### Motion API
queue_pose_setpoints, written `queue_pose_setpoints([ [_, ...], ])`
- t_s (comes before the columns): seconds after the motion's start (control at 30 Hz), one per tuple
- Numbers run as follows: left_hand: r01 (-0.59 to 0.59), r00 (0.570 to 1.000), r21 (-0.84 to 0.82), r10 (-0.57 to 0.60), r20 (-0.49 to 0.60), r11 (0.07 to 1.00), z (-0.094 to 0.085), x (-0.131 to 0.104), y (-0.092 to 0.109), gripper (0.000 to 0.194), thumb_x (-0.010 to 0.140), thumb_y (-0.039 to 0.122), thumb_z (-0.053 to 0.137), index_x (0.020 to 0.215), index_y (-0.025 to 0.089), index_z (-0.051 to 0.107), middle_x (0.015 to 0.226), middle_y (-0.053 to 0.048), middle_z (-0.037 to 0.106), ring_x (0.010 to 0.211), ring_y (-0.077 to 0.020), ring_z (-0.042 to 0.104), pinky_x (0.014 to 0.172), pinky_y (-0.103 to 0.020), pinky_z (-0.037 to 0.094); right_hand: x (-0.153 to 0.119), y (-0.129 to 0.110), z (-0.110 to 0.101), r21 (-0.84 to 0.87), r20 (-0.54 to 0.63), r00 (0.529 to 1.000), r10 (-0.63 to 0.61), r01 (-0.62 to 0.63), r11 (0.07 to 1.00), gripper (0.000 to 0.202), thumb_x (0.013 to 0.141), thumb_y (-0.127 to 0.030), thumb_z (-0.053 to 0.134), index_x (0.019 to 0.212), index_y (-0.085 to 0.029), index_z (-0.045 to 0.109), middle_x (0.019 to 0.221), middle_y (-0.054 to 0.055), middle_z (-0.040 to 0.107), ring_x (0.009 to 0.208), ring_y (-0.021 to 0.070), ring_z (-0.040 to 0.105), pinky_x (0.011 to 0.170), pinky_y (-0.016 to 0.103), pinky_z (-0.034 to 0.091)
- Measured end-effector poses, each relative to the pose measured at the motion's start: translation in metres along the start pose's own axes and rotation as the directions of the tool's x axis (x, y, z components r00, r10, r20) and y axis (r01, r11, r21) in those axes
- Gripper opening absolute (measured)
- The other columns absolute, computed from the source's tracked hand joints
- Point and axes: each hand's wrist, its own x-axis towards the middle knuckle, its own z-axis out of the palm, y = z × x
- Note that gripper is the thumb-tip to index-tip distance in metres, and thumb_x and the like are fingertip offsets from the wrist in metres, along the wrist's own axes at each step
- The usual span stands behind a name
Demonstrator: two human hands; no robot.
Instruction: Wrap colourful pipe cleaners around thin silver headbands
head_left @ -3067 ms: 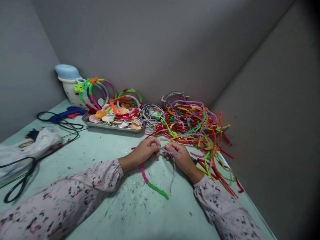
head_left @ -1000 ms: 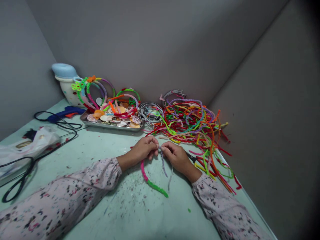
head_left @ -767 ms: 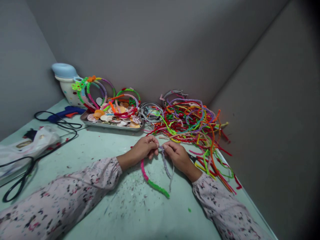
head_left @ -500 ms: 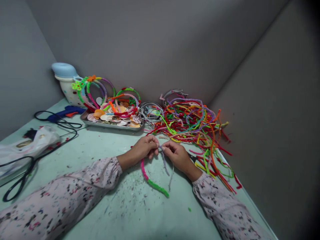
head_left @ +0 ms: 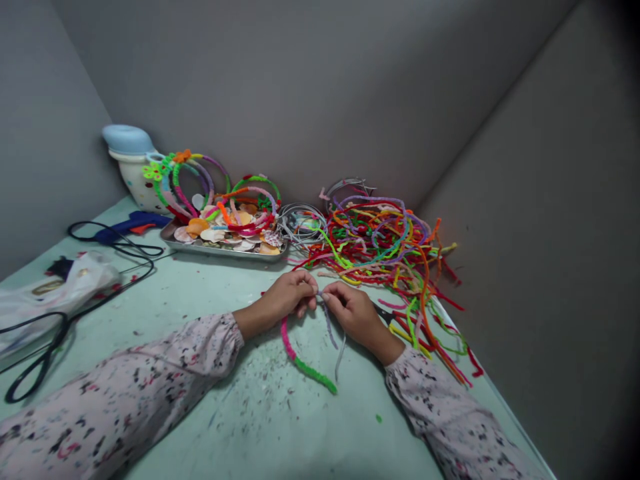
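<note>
Above the middle of the table, my left hand (head_left: 293,293) and my right hand (head_left: 353,310) pinch a purple pipe cleaner (head_left: 329,328) between their fingertips, close together. Its loose end hangs down between them. From beneath my left hand curves a coiled pink and green strip (head_left: 310,373), its green end toward me. A thin grey wire (head_left: 341,360) hangs below my right hand. How the wire, the strip and the purple pipe cleaner join is hidden by my fingers.
A metal tray (head_left: 225,252) of shells and colourful hoops lies at the back, beside grey wire coils (head_left: 300,223). Loose pipe cleaners (head_left: 385,240) heap at the right, near black-handled scissors (head_left: 384,313). A blue glue gun (head_left: 133,225), black cord (head_left: 63,327), plastic bag (head_left: 85,280) and blue-lidded container (head_left: 135,167) occupy the left.
The hanging purple end and the grey wire have swung slightly. Both hands keep almost the same place and pinch.
</note>
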Motion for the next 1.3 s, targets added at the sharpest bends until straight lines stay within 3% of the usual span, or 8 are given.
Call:
queue_pose_setpoints([
  [0.43,0.008,1.000,-0.010,-0.008,-0.002,1.000,0.0011,-0.0006,0.0017,0.012,0.077,0.025,0.056,0.080,0.015,0.050,0.057,0.001,0.060,0.034,-0.0050,0.044,0.035,-0.016,0.027,-0.0003,-0.0016,0.0003,-0.009,-0.013,1.000,-0.019,0.019,1.000,0.018,0.089,-0.029,0.049,0.086,-0.020,0.064,0.076,0.002,0.065,0.068,0.0151,0.055,0.066,0.026,0.041],
  [0.6,0.015,1.000,-0.017,-0.015,-0.010,1.000,0.0008,-0.0007,0.0033,0.010,0.077,0.025,0.055,0.079,0.015,0.050,0.056,0.001,0.060,0.034,-0.0048,0.043,0.034,-0.016,0.025,0.0016,0.0041,0.0012,0.217,-0.016,0.994,0.112,-0.106,0.970,0.025,0.088,-0.035,0.049,0.078,-0.019,0.064,0.064,0.000,0.058,0.057,0.0127,0.050,0.054,0.024,0.039],
  [0.73,0.006,1.000,-0.075,-0.007,-0.015,0.997,-0.0026,-0.0005,0.0024,0.011,0.077,0.025,0.055,0.080,0.016,0.050,0.058,0.001,0.060,0.035,-0.0048,0.045,0.034,-0.016,0.025,0.0039,0.0057,0.0004,0.421,-0.002,0.970,0.244,-0.220,0.880,0.028,0.087,-0.039,0.048,0.090,-0.017,0.065,0.062,-0.001,0.057,0.050,0.0105,0.047,0.048,0.022,0.038],
  [0.93,-0.012,0.998,-0.127,0.004,-0.056,0.992,-0.0054,0.0000,0.0025,0.012,0.076,0.026,0.056,0.080,0.016,0.050,0.060,0.000,0.061,0.035,-0.0046,0.044,0.034,-0.016,0.025,0.0073,0.0031,-0.0005,0.534,0.006,0.950,0.314,-0.268,0.802,0.031,0.080,-0.042,0.056,0.095,-0.016,0.065,0.067,0.000,0.059,0.051,0.0096,0.048,0.048,0.022,0.039],
  [1.03,-0.026,0.998,-0.136,0.017,-0.066,0.990,-0.0045,0.0000,0.0038,0.011,0.076,0.025,0.056,0.079,0.016,0.050,0.061,0.000,0.062,0.035,-0.0046,0.044,0.034,-0.017,0.026,0.0078,0.0026,-0.0014,0.538,0.034,0.942,0.335,-0.300,0.788,0.029,0.077,-0.040,0.060,0.095,-0.017,0.065,0.067,0.000,0.058,0.051,0.0101,0.046,0.047,0.022,0.038],
  [1.3,-0.028,0.998,-0.118,0.022,-0.052,0.993,-0.0015,-0.0016,0.0053,0.011,0.078,0.025,0.055,0.080,0.016,0.050,0.060,0.001,0.061,0.035,-0.0038,0.043,0.036,-0.015,0.026,0.0058,-0.0026,-0.0076,0.376,0.047,0.980,0.194,-0.197,0.906,0.029,0.083,-0.038,0.058,0.102,-0.018,0.067,0.079,0.004,0.064,0.062,0.0136,0.053,0.056,0.026,0.041],
])
